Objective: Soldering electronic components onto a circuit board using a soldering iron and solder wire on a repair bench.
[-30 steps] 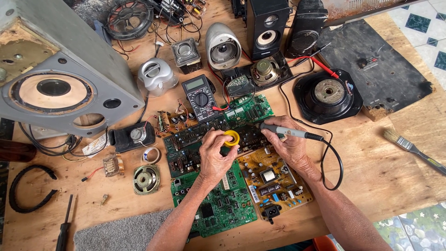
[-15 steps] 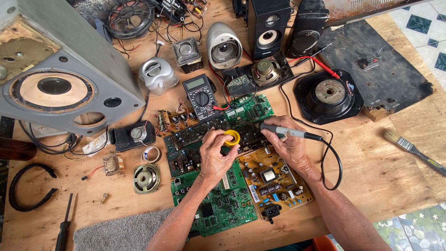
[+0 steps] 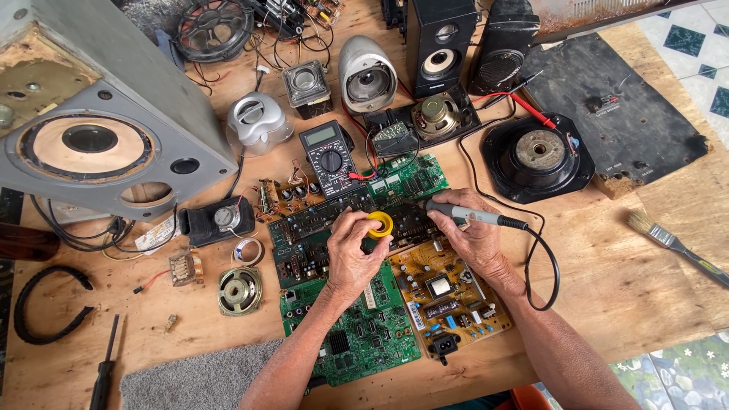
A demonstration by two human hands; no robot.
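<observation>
left hand: fingers are closing around a small yellow ring-shaped spool, likely solder, held just above the dark circuit board
right hand: is gripping a grey soldering iron pen-style, tip pointing left toward the spool; tip contact is too small to tell
cord: the black cable is looping off the iron's rear onto the table, right of the wrist
doing it well: judging by the pose, the person is feeding solder to a joint; heel of the iron hand is resting on the tan board, which helps steady it; the cable loop should stay slack and off the boards
boards: the green board is lying under the left forearm, touching the tan one
meter: the multimeter is sitting just behind the boards, red probe lying further right
surface: the wooden table is crowded; large grey speaker cabinet at left, black woofer at right, paintbrush near the right edge, screwdriver bottom left
room: patterned tile floor is showing past the table edge
</observation>
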